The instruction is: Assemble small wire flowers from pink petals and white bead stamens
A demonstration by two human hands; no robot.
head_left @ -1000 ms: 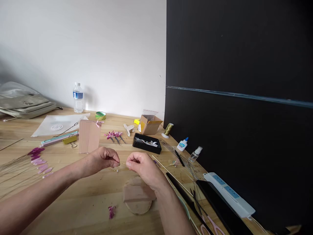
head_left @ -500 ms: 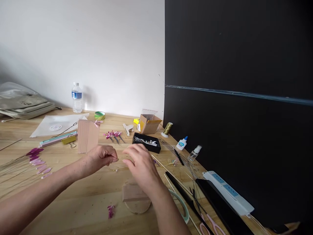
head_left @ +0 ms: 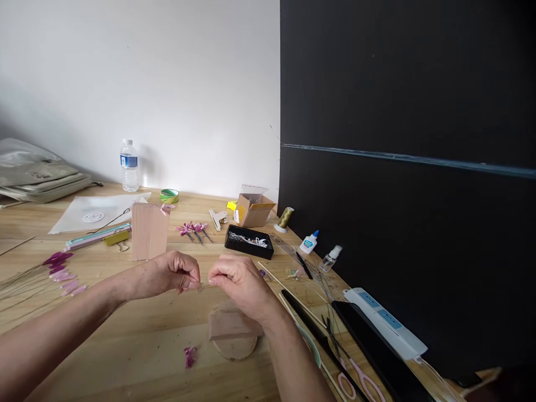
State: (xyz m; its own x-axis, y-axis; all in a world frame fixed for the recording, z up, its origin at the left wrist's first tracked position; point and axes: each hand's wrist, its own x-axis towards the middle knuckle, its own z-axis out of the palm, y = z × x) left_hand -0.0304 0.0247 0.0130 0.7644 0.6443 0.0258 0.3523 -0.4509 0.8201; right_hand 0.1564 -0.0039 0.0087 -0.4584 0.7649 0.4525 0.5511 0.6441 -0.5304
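My left hand (head_left: 178, 272) is closed in a pinch above the middle of the table. Facing it across a small gap, my right hand (head_left: 237, 279) has its thumb and forefinger pressed together. Something tiny and pale shows at the left fingertips, too small to name; what the right fingers hold is hidden. Below the right hand lies a round wooden piece (head_left: 234, 347) with a block (head_left: 228, 325) on it, partly covered by the wrist. A small magenta flower piece (head_left: 190, 357) lies nearer to me. Behind the left hand stands an upright wooden block (head_left: 149, 231).
Petals on wires (head_left: 62, 273) lie at left. Beyond the hands are pink flower sprigs (head_left: 195, 229), a black tray (head_left: 249, 242) and a cardboard box (head_left: 254, 211). A comb (head_left: 305, 317), scissors (head_left: 355, 374), glue bottle (head_left: 309, 242) and power strip (head_left: 385, 324) line the right.
My right hand has lowered slightly, and its spread fingers have come together in a pinch. My left hand stays pinched near the same place. The view has shifted a little.
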